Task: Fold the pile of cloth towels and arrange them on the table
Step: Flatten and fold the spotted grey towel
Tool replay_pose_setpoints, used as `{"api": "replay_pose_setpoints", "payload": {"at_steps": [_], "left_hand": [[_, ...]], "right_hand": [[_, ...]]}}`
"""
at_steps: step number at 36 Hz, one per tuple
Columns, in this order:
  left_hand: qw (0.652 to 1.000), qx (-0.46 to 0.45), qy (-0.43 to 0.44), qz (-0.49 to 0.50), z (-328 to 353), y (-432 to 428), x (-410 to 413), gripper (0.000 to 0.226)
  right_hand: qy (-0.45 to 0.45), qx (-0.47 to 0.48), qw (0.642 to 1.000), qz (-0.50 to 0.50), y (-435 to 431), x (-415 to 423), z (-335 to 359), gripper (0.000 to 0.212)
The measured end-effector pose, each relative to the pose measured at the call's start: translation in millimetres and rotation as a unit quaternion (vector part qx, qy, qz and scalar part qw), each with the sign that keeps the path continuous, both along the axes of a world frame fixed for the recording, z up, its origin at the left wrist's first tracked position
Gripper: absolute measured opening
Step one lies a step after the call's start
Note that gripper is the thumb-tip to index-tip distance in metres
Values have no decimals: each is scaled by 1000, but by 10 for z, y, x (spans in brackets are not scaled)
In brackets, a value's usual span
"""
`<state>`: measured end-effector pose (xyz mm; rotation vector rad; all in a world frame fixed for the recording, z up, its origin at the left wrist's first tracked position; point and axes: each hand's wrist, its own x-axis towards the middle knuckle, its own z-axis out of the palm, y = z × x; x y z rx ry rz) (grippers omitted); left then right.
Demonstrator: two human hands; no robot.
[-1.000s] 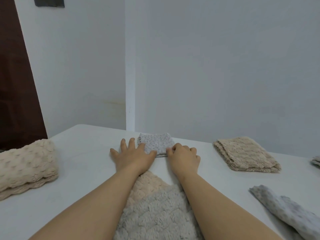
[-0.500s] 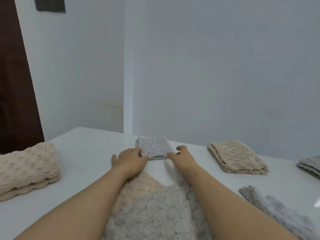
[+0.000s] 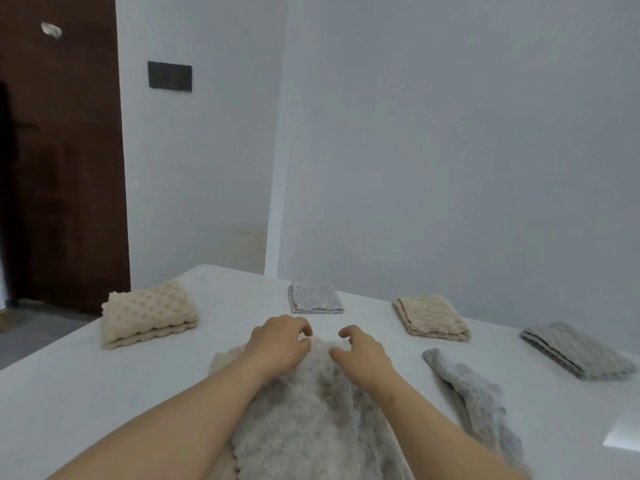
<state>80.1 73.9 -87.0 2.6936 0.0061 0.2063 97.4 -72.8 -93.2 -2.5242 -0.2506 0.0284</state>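
A grey fluffy towel (image 3: 311, 427) lies unfolded on top of the pile in front of me, with a beige towel (image 3: 221, 362) peeking out beneath it. My left hand (image 3: 280, 341) rests at the grey towel's far edge, fingers and thumb curled and pinching it. Just right of it, my right hand (image 3: 360, 351) hovers over the same edge with fingers loosely curled and nothing between them. Beyond both hands, a small folded speckled grey towel (image 3: 315, 299) lies alone on the white table (image 3: 69, 393).
Folded towels lie in a row: thick beige (image 3: 149, 315) at the left, beige (image 3: 431, 318) right of centre, grey (image 3: 575, 351) at the far right. A loose speckled grey towel (image 3: 474, 400) lies to my right. Walls stand behind the table; a brown door (image 3: 62, 168) is at the left.
Both hands let go of the small speckled towel and drew back to the pile's far edge. My view has swung left and pulled back, showing more of the table.
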Motion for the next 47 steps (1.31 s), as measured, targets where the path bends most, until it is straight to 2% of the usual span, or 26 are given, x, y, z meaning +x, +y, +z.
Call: {"api": "replay_pose_setpoints", "payload": {"at_steps": [7, 15, 22, 30, 33, 35, 36, 38, 39, 42, 45, 47], "left_hand": [[1000, 13, -6, -16, -151, -232, -719, 32], [997, 44, 43, 44, -509, -488, -1255, 37], [991, 63, 79, 90, -606, -732, -1369, 53], [992, 42, 47, 108, -644, -795, -1169, 47], [992, 43, 39, 110, -664, -804, -1036, 45], [992, 42, 37, 111, -672, -811, -951, 45], [992, 43, 34, 112, -674, -817, -908, 44], [992, 41, 29, 116, -674, -826, -825, 44], [992, 38, 27, 120, -672, -830, -786, 44], [991, 33, 21, 126, -663, -829, -672, 41], [991, 29, 17, 126, -644, -815, -572, 38], [991, 30, 17, 127, -625, -809, -530, 37]], "right_hand": [[-46, -25, 998, 18, -192, -702, -109, 43], [-83, -85, 993, 25, -468, -1229, -348, 37], [-112, -111, 986, 48, -767, -1389, -567, 38], [-138, -99, 984, 55, -819, -1177, -653, 44], [-157, -52, 985, 56, -867, -1025, -647, 36], [-198, -10, 979, 35, -892, -977, -624, 30], [-249, -9, 968, 17, -915, -937, -618, 30], [-338, -38, 940, -33, -973, -872, -632, 29], [-348, -57, 934, -60, -1001, -851, -611, 28], [-326, -85, 931, -140, -1123, -754, -618, 22], [-215, -110, 951, -195, -1260, -717, -605, 44], [-155, -109, 960, -206, -1350, -703, -600, 51]]}}
